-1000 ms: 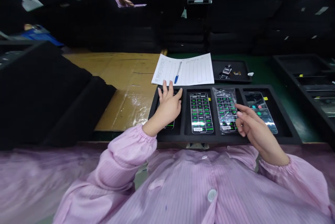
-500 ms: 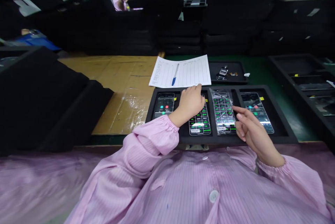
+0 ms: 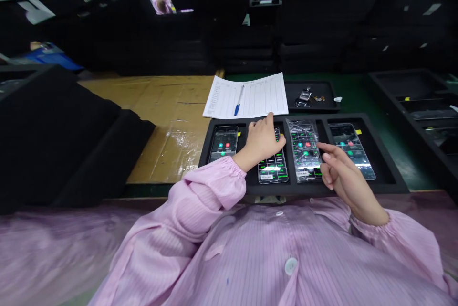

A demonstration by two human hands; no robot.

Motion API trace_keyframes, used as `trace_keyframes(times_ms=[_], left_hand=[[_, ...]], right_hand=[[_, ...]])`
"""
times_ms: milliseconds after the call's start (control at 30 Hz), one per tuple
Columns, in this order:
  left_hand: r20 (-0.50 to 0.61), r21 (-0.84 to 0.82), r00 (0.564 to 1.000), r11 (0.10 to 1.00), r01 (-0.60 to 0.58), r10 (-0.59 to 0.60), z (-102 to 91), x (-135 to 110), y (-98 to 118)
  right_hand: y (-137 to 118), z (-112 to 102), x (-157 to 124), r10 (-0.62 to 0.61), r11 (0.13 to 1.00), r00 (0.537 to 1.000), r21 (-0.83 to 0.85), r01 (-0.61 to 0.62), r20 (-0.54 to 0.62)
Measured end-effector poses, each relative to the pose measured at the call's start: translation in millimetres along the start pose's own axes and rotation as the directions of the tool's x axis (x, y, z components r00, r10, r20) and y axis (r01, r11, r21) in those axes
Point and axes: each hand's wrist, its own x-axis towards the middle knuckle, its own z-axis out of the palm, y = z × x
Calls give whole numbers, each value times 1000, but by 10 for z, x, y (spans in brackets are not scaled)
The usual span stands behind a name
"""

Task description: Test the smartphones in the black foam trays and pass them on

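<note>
A black foam tray (image 3: 388, 167) holds several lit phones in separate compartments. My left hand (image 3: 260, 138) is over the upper part of the second phone (image 3: 273, 167), its thumb apart from the other fingers; nothing shows in its grip. That phone's screen carries a grid of green text. My right hand (image 3: 343, 172) has its index finger stretched to the right edge of the third phone (image 3: 305, 158), which lies in clear plastic wrap; its other fingers are bent. The first phone (image 3: 223, 141) and fourth phone (image 3: 352, 148) show coloured round icons.
Behind the tray lie a printed form (image 3: 259, 98) with a blue pen (image 3: 239, 101) on it, and a small black tray (image 3: 327, 89) with small metal parts. Black foam trays (image 3: 71, 153) are stacked at left, others (image 3: 422, 89) at right. Two people sit beyond the stacks.
On the third phone, coloured round icons now appear over the green text grid. My left thumb has spread outward to the right. My right hand stays nearly in place.
</note>
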Motion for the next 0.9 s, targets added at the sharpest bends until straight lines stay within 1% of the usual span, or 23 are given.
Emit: trace_keyframes(times_ms=[67,100,167,233,267,300,367,433,467,500,567,600,633,700,767,800,833,900], left_hand=[[7,23,1000,1000,-5,5,11,-35,5],[12,34,1000,999,-6,6,20,-52,7],[19,47,1000,999,3,-4,43,-79,10],[14,55,999,998,28,-29,63,-89,12],[13,58,999,998,40,-41,68,-88,13],[19,61,999,997,50,-51,71,-84,13],[44,63,997,996,59,-62,65,-69,15],[69,60,995,996,61,-65,51,-51,20],[79,60,994,996,65,-69,43,-43,24],[88,62,993,996,70,-75,35,-35,29],[105,69,991,995,78,-85,22,-22,41],[112,71,990,995,77,-85,17,-18,47],[115,72,990,995,76,-83,12,-16,53],[115,70,990,995,74,-81,4,-15,61],[114,65,990,995,75,-82,-4,-20,62],[114,63,990,995,76,-82,-7,-25,61],[115,61,990,995,76,-83,-7,-30,60],[121,61,989,995,74,-81,2,-43,60]], right_hand=[[19,22,-13,-18,1000,1000,9,18,-12],[33,31,-27,-46,999,999,13,46,-26],[61,30,-63,-142,990,987,10,143,-72],[74,-18,-99,-267,963,953,-14,267,-142],[70,-64,-110,-326,945,926,-38,325,-190],[60,-124,-113,-387,922,888,-74,381,-249],[26,-276,-91,-493,870,791,-186,457,-362],[-14,-449,-39,-578,815,702,-339,469,-416],[-33,-535,-5,-615,782,673,-427,454,-412],[-48,-616,30,-650,739,655,-520,428,-385],[-66,-753,101,-705,610,653,-706,361,-275],[-69,-805,134,-721,529,663,-779,337,-202],[-69,-843,165,-721,450,682,-832,324,-124],[-60,-872,214,-689,327,724,-888,324,11],[-49,-829,240,-654,250,751,-914,320,84],[-45,-780,243,-649,221,754,-923,316,102],[-42,-713,241,-652,198,749,-925,324,123],[-40,-540,226,-647,165,731,-896,412,217]])
